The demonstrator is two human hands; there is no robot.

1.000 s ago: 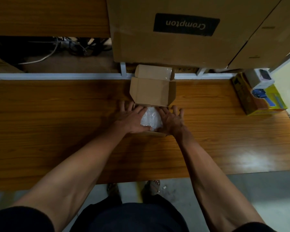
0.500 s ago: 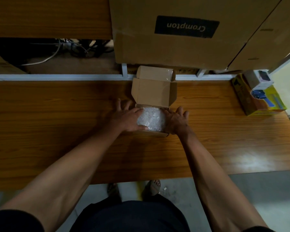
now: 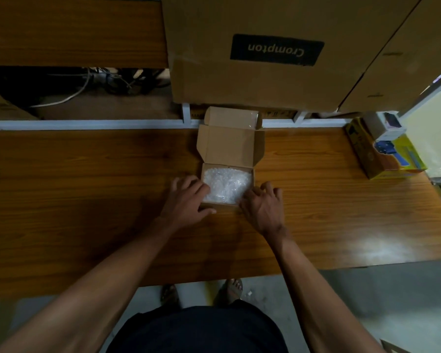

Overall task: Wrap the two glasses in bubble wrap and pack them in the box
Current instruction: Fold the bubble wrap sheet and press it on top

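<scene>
White bubble wrap (image 3: 227,184) fills the open box (image 3: 229,146), glasses seemingly hidden.

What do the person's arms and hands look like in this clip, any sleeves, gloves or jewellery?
Both forearms are bare to the frame's edge: no sleeves in view. The left hand and right hand wear no gloves; no rings, watch or bands are visible in this dim picture.

Wooden table (image 3: 87,200), grey floor (image 3: 392,301), big cartons (image 3: 265,80) behind.
</scene>
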